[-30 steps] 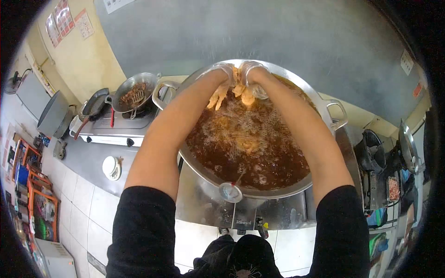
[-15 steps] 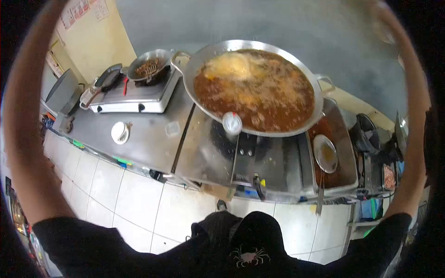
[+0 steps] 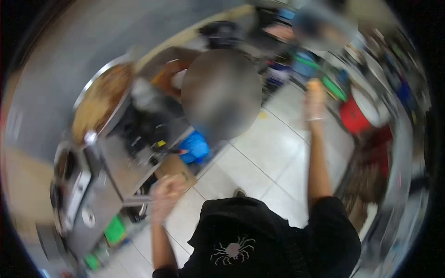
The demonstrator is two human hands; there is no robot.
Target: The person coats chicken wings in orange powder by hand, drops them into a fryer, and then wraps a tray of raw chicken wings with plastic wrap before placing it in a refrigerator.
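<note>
My left hand [image 3: 168, 192] is low in the view, beside the cardboard box [image 3: 178, 170] and the metal counter's edge. Motion blurs its fingers, and anything in them cannot be made out. Farther right, my right hand [image 3: 315, 97] hangs above the tiled floor, left of a red container [image 3: 357, 113]. Its fingers are smeared too, with an orange patch at their tips. Both hands appear to wear clear gloves. The large pan [image 3: 104, 99] of bubbling brown liquid stands at the left, away from both hands.
A blue bag [image 3: 193, 147] lies by the counter's edge. The stove [image 3: 78, 199] is at the far left. Green items [image 3: 115, 229] show below the counter. Blurred round patches hide parts of the upper view. Shelves and vessels line the right side.
The view has swung to the right, so the pan and stove now appear farther left. Both arms, raised at the view's sides before, are lower and nearer the body. The red container has come into view.
</note>
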